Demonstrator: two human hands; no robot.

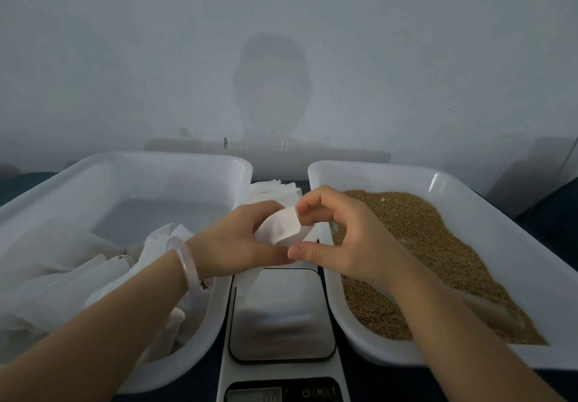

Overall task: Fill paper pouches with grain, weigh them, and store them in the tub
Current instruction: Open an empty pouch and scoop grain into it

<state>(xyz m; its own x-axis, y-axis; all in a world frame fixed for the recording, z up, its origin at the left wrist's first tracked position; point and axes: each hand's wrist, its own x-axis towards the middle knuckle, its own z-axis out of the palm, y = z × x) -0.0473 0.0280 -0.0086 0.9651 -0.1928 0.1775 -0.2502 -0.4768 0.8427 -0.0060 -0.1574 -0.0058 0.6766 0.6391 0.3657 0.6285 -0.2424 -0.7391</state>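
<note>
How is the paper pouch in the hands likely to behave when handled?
Probably floppy: the pouch folds between the left hand and right hand. Likely light, since it looks thin. Possibly easy to tear.

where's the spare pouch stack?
Head view, centre: white paper pouch stack, between the left white plastic tub and right grain-filled tub, beyond the steel-topped scale.

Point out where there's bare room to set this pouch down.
Free: the scale plate between the two tubs, just nearer than the left hand and right hand holding the pouch; the left tub's far floor, between back wall and pouch pile. Crowded: that tub's near half, the grain-filled right tub, the pouch stack behind the scale.
</note>
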